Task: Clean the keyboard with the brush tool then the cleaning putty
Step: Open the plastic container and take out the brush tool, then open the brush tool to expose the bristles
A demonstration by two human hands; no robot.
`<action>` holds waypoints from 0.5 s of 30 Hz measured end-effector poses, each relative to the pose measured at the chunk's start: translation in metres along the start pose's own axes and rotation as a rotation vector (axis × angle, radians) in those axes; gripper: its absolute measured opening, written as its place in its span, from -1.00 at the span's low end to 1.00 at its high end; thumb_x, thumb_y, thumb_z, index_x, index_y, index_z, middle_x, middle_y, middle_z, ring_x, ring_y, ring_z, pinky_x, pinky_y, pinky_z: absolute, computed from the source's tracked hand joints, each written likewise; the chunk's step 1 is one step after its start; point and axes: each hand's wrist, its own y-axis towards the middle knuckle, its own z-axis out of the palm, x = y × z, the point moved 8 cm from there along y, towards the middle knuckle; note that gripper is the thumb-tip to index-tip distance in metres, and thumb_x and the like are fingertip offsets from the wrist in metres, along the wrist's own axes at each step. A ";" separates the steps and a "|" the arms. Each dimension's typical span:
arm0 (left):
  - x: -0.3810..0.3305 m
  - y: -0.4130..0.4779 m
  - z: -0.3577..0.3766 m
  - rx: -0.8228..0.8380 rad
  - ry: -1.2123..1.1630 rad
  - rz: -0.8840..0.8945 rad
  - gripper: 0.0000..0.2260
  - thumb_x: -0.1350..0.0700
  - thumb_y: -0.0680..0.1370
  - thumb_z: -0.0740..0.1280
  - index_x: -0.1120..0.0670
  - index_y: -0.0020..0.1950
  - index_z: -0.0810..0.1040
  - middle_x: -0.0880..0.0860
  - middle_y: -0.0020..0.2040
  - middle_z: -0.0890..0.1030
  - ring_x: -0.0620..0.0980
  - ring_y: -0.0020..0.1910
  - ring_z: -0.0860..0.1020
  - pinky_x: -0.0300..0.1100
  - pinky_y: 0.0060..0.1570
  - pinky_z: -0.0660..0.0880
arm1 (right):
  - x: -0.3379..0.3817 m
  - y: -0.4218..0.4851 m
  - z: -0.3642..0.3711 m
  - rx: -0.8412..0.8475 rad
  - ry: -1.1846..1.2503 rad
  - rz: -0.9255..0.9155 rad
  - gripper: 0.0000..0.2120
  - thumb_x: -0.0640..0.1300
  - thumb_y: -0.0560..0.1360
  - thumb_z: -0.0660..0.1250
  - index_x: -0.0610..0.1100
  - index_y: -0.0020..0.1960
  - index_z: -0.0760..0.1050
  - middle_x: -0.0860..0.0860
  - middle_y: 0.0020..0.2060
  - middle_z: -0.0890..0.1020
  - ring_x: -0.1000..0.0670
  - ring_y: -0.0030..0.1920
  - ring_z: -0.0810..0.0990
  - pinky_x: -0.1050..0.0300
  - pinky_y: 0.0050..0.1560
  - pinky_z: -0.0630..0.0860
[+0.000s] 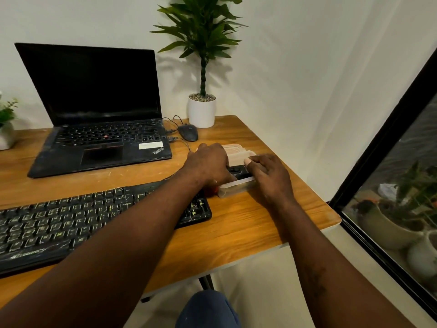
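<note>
Reaching into the box (pixel 236 187) near the desk's (pixel 248 223) right edge, our left hand (pixel 208 162) curls its fingers down over a black tool (pixel 238 171); we cannot tell whether it grips. Our right hand (pixel 267 176) clasps the box's side, thumb on the rim. The keyboard (pixel 71 223) lies just beside it, toward the front edge. A hard tug could skid the light box off the edge.
</note>
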 end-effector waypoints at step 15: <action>0.010 -0.087 -0.057 -0.518 -0.130 0.043 -0.44 -0.31 0.45 0.44 -0.06 0.35 0.60 -0.16 0.36 0.45 -0.05 0.33 0.35 0.04 0.37 0.30 | 0.046 -0.059 -0.027 -0.363 0.342 -0.051 -0.53 0.21 0.53 0.39 -0.03 0.31 0.48 0.08 -0.02 0.64 0.10 -0.03 0.64 0.18 -0.12 0.64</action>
